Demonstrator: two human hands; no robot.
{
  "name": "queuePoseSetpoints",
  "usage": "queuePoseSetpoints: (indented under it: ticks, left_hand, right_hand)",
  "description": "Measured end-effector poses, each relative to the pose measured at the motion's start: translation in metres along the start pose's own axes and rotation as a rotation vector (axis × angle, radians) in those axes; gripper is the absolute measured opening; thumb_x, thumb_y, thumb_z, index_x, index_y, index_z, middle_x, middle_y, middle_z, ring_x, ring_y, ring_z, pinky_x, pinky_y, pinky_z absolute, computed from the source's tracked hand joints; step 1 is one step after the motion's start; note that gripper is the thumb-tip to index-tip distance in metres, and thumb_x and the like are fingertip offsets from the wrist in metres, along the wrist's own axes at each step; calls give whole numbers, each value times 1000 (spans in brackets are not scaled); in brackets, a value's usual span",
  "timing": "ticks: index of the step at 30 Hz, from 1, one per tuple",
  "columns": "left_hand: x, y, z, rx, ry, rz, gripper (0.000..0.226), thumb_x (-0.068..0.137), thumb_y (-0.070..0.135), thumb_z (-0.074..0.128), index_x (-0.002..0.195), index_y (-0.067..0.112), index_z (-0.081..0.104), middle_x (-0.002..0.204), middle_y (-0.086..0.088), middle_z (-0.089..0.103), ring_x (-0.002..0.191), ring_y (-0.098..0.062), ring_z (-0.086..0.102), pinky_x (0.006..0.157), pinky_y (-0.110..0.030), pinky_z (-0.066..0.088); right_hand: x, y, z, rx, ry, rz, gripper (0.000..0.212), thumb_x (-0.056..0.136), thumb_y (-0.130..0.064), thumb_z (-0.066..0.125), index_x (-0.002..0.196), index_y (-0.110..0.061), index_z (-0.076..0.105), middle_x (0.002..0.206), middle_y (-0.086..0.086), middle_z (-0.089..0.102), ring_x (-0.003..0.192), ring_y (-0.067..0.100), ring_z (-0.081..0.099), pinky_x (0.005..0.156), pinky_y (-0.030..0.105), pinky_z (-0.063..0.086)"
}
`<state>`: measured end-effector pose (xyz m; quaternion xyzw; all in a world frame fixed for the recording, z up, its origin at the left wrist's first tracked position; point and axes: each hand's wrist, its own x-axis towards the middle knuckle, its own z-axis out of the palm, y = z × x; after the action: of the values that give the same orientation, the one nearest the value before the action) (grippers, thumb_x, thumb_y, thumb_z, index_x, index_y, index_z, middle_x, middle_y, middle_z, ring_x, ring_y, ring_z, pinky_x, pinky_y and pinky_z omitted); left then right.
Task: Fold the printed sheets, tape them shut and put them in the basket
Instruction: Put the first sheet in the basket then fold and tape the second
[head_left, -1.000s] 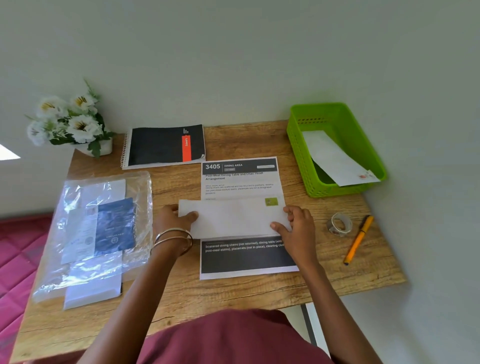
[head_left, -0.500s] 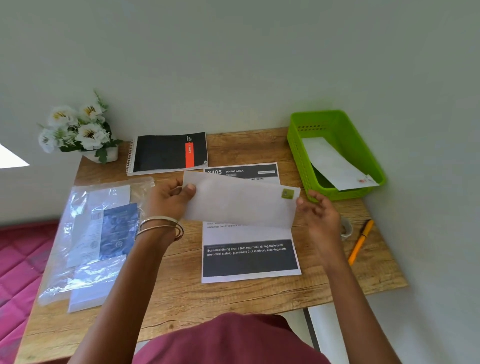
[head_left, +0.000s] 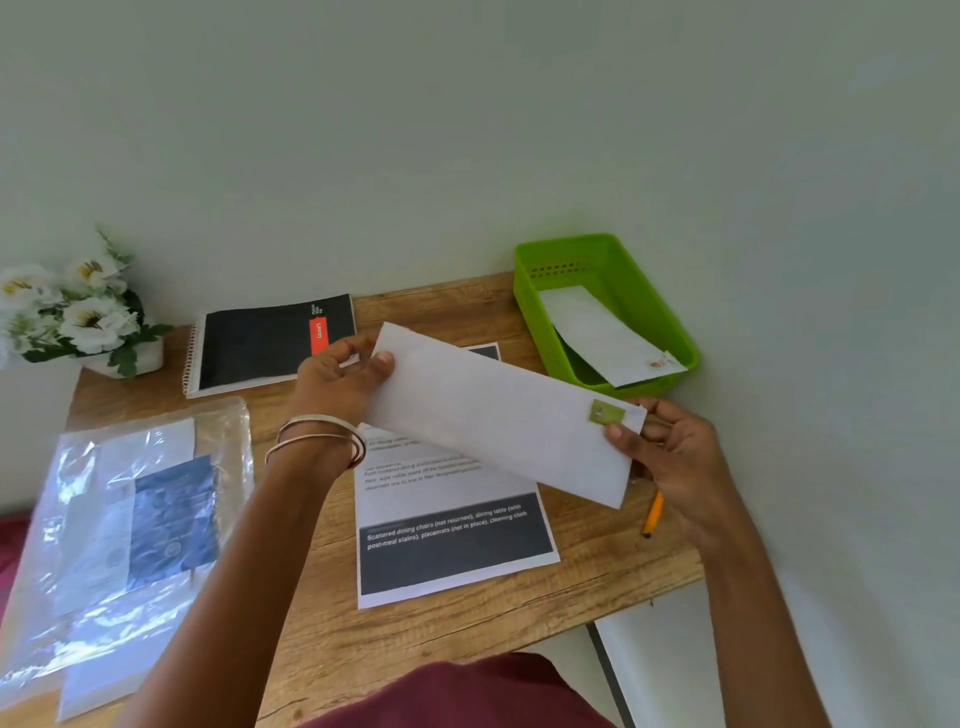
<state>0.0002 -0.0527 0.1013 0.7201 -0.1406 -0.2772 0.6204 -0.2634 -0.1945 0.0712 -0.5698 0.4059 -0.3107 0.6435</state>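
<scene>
A folded white sheet (head_left: 498, 415) with a small green sticker near its right end hangs above the desk, tilted down to the right. My left hand (head_left: 343, 384) grips its left end and my right hand (head_left: 670, 447) pinches its right end by the sticker. Beneath it an unfolded printed sheet (head_left: 452, 540) with a dark block of text lies flat on the wooden desk. The green basket (head_left: 639, 291) stands at the back right against the wall, with another folded white sheet (head_left: 602, 332) leaning inside it.
A black spiral notebook (head_left: 265, 343) lies at the back, white flowers (head_left: 78, 306) in a pot at the back left. A clear plastic sleeve of papers (head_left: 124, 525) covers the left side. An orange pen (head_left: 653, 514) lies near the right edge, beside the wall.
The folded sheet has been lifted off the printed sheet and carried up and to the right, toward the basket. The tape roll is now hidden behind my right hand.
</scene>
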Motion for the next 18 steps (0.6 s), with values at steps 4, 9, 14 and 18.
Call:
queuePoseSetpoints:
  ticks: [4, 9, 14, 18]
  left_hand:
    - [4, 7, 24, 50, -96, 56, 30, 88, 19, 60, 118, 17, 60, 109, -1, 65, 98, -17, 61, 89, -34, 49]
    - [-1, 10, 55, 82, -168, 75, 26, 87, 12, 61, 113, 13, 64, 102, -1, 66, 96, -15, 61, 87, -33, 50]
    - [-4, -4, 79, 95, -225, 21, 17, 87, 8, 60, 102, 13, 67, 97, -8, 68, 95, -25, 63, 70, -27, 48]
    - [-7, -14, 86, 119, -216, -14, 13, 88, 9, 60, 97, 15, 68, 98, -10, 69, 96, -27, 64, 73, -31, 50]
  right_hand:
    - [2, -17, -22, -4, 161, -87, 20, 82, 2, 66, 98, -10, 64, 85, -3, 75, 77, 12, 70, 57, 27, 56]
    - [24, -22, -43, 136, 436, -86, 19, 84, -1, 67, 102, -5, 62, 85, 1, 73, 82, 20, 69, 64, 38, 58]
    - [65, -13, -42, 100, 564, -79, 26, 84, -4, 68, 108, 1, 60, 91, 7, 69, 88, 26, 68, 72, 52, 58]
    - [90, -8, -34, -148, 545, -102, 19, 81, -12, 73, 97, -7, 64, 91, 10, 70, 82, 22, 69, 75, 51, 57]
